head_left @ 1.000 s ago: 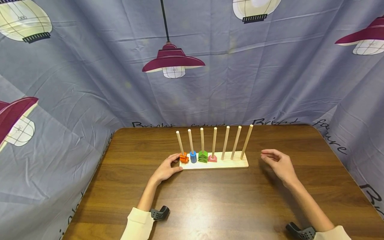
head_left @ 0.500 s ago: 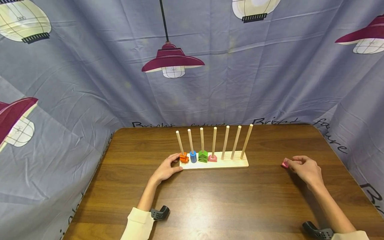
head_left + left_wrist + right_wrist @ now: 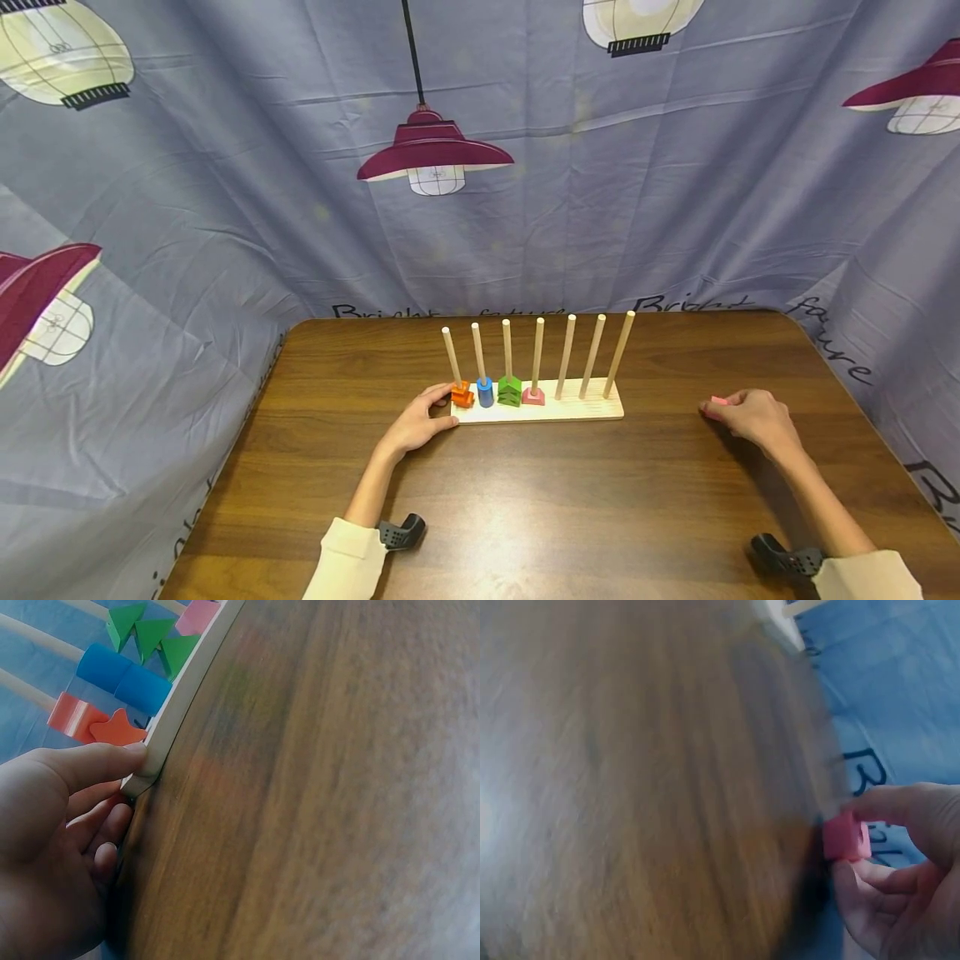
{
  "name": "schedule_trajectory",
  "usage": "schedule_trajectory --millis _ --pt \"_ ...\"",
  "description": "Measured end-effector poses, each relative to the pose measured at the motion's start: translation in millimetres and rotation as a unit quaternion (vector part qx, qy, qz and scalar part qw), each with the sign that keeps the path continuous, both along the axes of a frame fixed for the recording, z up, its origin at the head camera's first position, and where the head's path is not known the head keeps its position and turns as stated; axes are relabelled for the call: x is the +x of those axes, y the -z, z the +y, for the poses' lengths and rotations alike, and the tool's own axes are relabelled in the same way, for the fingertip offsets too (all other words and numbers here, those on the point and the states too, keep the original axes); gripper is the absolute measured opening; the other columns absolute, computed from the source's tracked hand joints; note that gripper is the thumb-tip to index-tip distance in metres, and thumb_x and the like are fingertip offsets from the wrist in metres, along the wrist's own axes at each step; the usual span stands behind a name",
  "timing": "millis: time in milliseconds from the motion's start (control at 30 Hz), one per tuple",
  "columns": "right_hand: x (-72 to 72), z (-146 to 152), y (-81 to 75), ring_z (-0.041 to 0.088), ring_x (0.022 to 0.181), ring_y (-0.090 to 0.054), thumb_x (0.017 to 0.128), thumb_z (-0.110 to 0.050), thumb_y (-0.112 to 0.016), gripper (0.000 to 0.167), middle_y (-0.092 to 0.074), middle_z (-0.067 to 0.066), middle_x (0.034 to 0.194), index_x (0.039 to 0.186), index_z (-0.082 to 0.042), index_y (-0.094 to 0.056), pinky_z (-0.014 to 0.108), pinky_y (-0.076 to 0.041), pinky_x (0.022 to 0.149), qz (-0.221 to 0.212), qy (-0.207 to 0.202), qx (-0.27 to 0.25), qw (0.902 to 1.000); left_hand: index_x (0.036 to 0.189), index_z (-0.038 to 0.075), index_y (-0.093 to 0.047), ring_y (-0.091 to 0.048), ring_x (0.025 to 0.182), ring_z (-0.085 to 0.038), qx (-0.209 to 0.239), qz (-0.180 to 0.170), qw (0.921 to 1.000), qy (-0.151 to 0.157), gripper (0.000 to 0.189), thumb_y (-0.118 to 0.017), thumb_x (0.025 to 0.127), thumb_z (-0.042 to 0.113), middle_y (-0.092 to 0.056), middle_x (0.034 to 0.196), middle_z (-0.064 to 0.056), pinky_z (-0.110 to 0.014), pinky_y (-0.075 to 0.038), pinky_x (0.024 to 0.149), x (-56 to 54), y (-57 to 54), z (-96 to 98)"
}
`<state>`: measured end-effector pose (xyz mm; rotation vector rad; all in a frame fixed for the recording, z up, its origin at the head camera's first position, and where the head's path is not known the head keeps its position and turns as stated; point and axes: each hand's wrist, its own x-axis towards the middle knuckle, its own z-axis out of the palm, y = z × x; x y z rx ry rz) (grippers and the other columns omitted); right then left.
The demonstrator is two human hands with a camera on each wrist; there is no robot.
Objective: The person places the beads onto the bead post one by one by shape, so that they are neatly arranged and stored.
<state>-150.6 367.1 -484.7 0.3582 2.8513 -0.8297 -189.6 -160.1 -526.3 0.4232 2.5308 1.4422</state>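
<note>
A light wooden peg board (image 3: pixel 573 410) with a row of upright pegs stands on the table. My left hand (image 3: pixel 412 423) holds its left end, the thumb at the front edge and the fingers at the end and behind. Orange pieces (image 3: pixel 462 395), blue cylinders (image 3: pixel 486 393), green triangular pieces (image 3: pixel 509 392) and a pink piece (image 3: pixel 533 397) sit at the feet of the left pegs; the right pegs are bare. Right of the board, my right hand (image 3: pixel 763 418) pinches a small pink block (image 3: pixel 843 837) between thumb and fingers, just over the table.
The brown wooden table (image 3: pixel 540 500) reaches back to a grey-blue curtain (image 3: pixel 480 242) printed with lamps and lettering. Dark wrist devices (image 3: pixel 402 532) sit at both cuffs.
My right hand has moved right, away from the board, and has taken hold of the pink block, which has turned slightly in the fingers. The left hand and the board stay in place.
</note>
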Motion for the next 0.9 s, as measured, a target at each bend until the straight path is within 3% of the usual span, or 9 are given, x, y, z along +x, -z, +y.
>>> schedule_trajectory --millis 100,267,433,533,600,667,733,800,900 --pt "-0.9 -2.4 -3.9 0.021 0.07 -0.056 0.089 -0.042 -0.069 0.041 -0.064 -0.002 0.068 0.093 -0.002 -0.072 0.034 -0.041 0.058 0.005 -0.01 -0.01 0.9999 0.144 -0.001 -0.051 -0.051 0.117 -0.03 -0.006 0.002 1.0 0.003 0.064 -0.076 0.086 0.009 -0.048 0.144 -0.018 -0.047 -0.039 0.101 -0.6 -0.2 0.5" --pt "0.8 -14.7 -19.1 0.016 0.073 -0.062 0.091 -0.04 -0.07 0.052 -0.071 0.004 0.08 0.111 0.008 -0.067 0.031 -0.044 0.061 0.036 -0.029 -0.053 0.9975 0.144 -0.002 -0.05 -0.05 0.118 -0.031 -0.001 -0.005 1.0 0.002 0.063 -0.075 0.087 0.006 -0.046 0.146 -0.018 -0.049 -0.036 0.104 -0.3 -2.1 0.9" --pt "4.2 -33.3 -47.6 0.007 0.076 -0.066 0.093 -0.029 -0.073 0.047 -0.074 0.009 0.091 0.116 0.011 -0.066 0.022 -0.049 0.063 0.097 -0.076 -0.126 0.9844 0.144 -0.002 -0.05 -0.05 0.119 -0.032 0.001 -0.004 1.0 0.001 0.064 -0.075 0.087 0.006 -0.046 0.146 -0.019 -0.05 -0.036 0.104 0.4 -2.8 1.6" --pt "7.9 -50.6 -64.2 0.005 0.08 -0.068 0.092 -0.019 -0.074 0.038 -0.075 0.005 0.093 0.116 0.01 -0.065 0.02 -0.052 0.068 0.128 -0.095 -0.221 0.9622 0.143 -0.003 -0.051 -0.051 0.118 -0.032 -0.005 0.005 1.0 0.001 0.063 -0.075 0.087 0.007 -0.048 0.144 -0.019 -0.05 -0.038 0.103 0.6 -1.0 1.5" --pt "10.8 -63.3 -74.2 0.006 0.085 -0.07 0.092 -0.011 -0.073 0.029 -0.075 0.003 0.095 0.114 0.007 -0.064 0.02 -0.054 0.072 0.143 -0.111 -0.307 0.9342 0.143 -0.003 -0.051 -0.051 0.118 -0.033 -0.007 0.009 0.9999 0.001 0.063 -0.076 0.086 0.008 -0.049 0.143 -0.019 -0.049 -0.039 0.102 0.8 0.0 1.2" --pt "13.4 -76.5 -83.3 0.009 0.089 -0.071 0.092 -0.002 -0.07 0.022 -0.075 0.002 0.098 0.112 0.005 -0.064 0.022 -0.054 0.077 0.155 -0.129 -0.386 0.9002 0.142 -0.004 -0.052 -0.052 0.117 -0.033 -0.009 0.013 0.9999 0.002 0.062 -0.076 0.086 0.009 -0.05 0.142 -0.02 -0.05 -0.04 0.101 1.6 -0.2 0.9" --pt "15.7 -88.8 -92.3 0.011 0.091 -0.071 0.091 0.003 -0.07 0.019 -0.075 0.003 0.1 0.11 0.003 -0.065 0.022 -0.054 0.079 0.167 -0.142 -0.43 0.8757 0.142 -0.003 -0.052 -0.051 0.117 -0.032 -0.006 0.011 0.9999 0.001 0.062 -0.076 0.086 0.008 -0.05 0.141 -0.019 -0.049 -0.04 0.101 1.8 -0.6 0.8" --pt "17.7 -100.5 -100.8 0.011 0.093 -0.071 0.09 0.007 -0.069 0.021 -0.074 0.003 0.101 0.109 0.0 -0.066 0.021 -0.054 0.08 0.183 -0.15 -0.451 0.8604 0.143 -0.003 -0.051 -0.051 0.117 -0.031 -0.003 0.007 1.0 0.002 0.063 -0.076 0.086 0.008 -0.051 0.141 -0.018 -0.048 -0.04 0.101 1.7 -0.9 0.5" --pt "19.0 -116.4 -111.5 0.009 0.094 -0.07 0.089 0.008 -0.069 0.026 -0.074 0.001 0.101 0.112 -0.002 -0.068 0.02 -0.053 0.079 0.21 -0.155 -0.445 0.8565 0.143 -0.002 -0.051 -0.051 0.117 -0.031 -0.001 0.005 1.0 0.002 0.063 -0.075 0.086 0.007 -0.05 0.141 -0.017 -0.048 -0.039 0.101 1.2 -0.9 0.2"
